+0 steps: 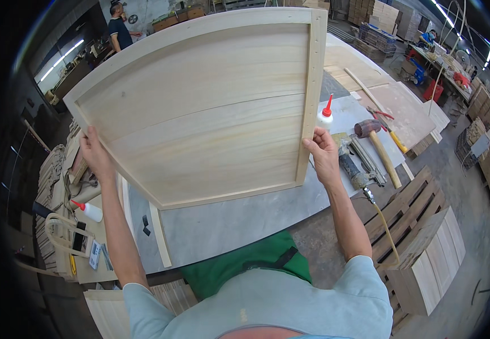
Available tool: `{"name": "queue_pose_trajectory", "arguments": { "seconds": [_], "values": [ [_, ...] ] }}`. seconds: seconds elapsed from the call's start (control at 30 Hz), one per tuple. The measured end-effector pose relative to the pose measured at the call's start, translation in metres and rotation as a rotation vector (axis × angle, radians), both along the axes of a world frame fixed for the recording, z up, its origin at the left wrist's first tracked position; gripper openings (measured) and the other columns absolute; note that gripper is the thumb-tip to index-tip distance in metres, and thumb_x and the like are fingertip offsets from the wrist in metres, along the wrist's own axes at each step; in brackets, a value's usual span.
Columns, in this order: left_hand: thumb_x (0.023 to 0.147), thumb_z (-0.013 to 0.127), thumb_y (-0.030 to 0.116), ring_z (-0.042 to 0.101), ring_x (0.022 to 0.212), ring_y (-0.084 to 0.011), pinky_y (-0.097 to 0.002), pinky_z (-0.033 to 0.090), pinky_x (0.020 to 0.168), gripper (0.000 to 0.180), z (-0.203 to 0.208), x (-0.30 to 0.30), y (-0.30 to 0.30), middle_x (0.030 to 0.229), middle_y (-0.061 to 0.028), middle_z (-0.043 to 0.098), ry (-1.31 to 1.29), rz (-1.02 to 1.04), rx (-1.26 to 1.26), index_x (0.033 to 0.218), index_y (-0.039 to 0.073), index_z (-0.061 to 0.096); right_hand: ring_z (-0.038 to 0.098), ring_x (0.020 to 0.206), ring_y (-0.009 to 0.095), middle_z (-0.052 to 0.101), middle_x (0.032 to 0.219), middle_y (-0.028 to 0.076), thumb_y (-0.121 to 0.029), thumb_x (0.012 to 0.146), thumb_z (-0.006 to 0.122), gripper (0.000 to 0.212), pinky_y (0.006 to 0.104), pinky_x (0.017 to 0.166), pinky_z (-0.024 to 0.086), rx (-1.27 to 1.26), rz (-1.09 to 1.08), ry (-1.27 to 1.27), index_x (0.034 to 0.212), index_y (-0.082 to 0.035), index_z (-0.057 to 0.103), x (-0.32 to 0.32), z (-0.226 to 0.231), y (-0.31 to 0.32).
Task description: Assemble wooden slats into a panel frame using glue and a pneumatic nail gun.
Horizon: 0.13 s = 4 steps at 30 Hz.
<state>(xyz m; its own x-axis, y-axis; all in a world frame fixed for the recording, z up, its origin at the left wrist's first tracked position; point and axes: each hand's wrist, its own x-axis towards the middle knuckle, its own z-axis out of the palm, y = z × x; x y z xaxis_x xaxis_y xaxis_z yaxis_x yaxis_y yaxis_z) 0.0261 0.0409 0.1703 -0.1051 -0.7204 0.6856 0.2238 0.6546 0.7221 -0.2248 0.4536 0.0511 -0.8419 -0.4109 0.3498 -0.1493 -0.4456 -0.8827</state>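
A large framed wooden panel (211, 113) stands tilted up on the grey worktable (216, 237), its lower edge at the tabletop. My left hand (95, 150) grips its left frame strip, fingers wrapped round the edge. On the opposite side, my right hand (322, 152) pinches the right frame strip, thumb on the near face. Close by my right hand are a white glue bottle with a red tip (325, 116), a pneumatic nail gun (358, 164) with a yellow hose, and a mallet (378, 144). Whatever lies behind the panel is hidden.
Pliers (380, 113) lie beyond the mallet. A loose wood strip (160, 234) and small black pieces (146, 225) rest left on the table. Another glue bottle (89, 211) is further left. Right of the table, a pallet (409, 209) bears a wooden box (431, 265). Another person (120, 28) stands far back.
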Motion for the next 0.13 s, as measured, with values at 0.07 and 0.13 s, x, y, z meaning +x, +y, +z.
{"name": "queue_pose_trajectory", "arguments": {
  "seconds": [0.07, 0.13],
  "values": [
    [0.096, 0.054, 0.035, 0.052, 0.081, -0.0093, -0.0241, 0.043, 0.074, 0.037, 0.017, 0.005, -0.006, 0.09, -0.0031, 0.059, 0.048, 0.004, -0.026, 0.108, 0.001, 0.057, 0.058, 0.094, 0.01, 0.062, 0.102, 0.004, -0.005, 0.086, 0.065, 0.034, 0.0249, 0.086, 0.045, -0.036, 0.047, -0.008, 0.117, -0.001, 0.052, 0.0, -0.004, 0.002],
    [0.095, 0.055, 0.036, 0.051, 0.087, -0.0081, -0.0226, 0.041, 0.079, 0.039, 0.039, 0.007, 0.0, 0.097, -0.0036, 0.058, -0.024, 0.09, -0.144, 0.114, 0.002, 0.054, 0.058, 0.095, 0.01, 0.062, 0.105, 0.005, -0.009, 0.086, 0.065, 0.038, 0.0253, 0.087, 0.045, -0.038, 0.072, 0.012, 0.12, 0.0, 0.05, 0.0, -0.009, 0.005]
  ]
}}
